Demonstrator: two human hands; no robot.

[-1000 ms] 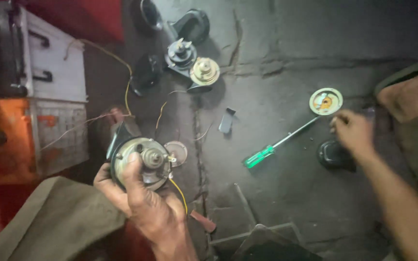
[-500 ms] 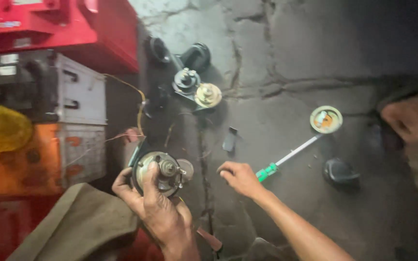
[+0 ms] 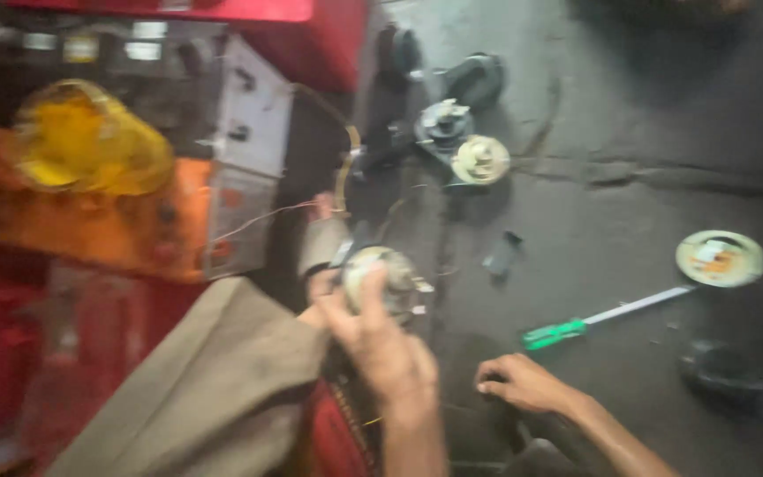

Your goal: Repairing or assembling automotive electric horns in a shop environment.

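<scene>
The person sits low over a dark, cracked floor (image 3: pixel 629 203). The left hand (image 3: pixel 373 340) is raised in front of the knee, and its fingers are closed around a small round motor (image 3: pixel 381 278) – the thumb lies across the pale metal face, the other fingers grip from behind. The picture is blurred here, so finer details of the motor I cannot tell. Thin wires (image 3: pixel 346 168) run from it up toward an orange box (image 3: pixel 117 221) at the left, beside a yellow translucent cover (image 3: pixel 90 141) and a grey metal case (image 3: pixel 253 124).

The right hand (image 3: pixel 523 382) rests low on the floor, fingers curled loosely together; whether it holds something I cannot tell. Near it, a little further away, lies a screwdriver (image 3: pixel 602 320) with a green handle – nobody touches it. At the tip end of the screwdriver lies a round metal disc (image 3: pixel 720 258), and a dark rounded part (image 3: pixel 721 371) sits below that. Further back on the floor stand other motor parts (image 3: pixel 465 146), well apart from both hands.
</scene>
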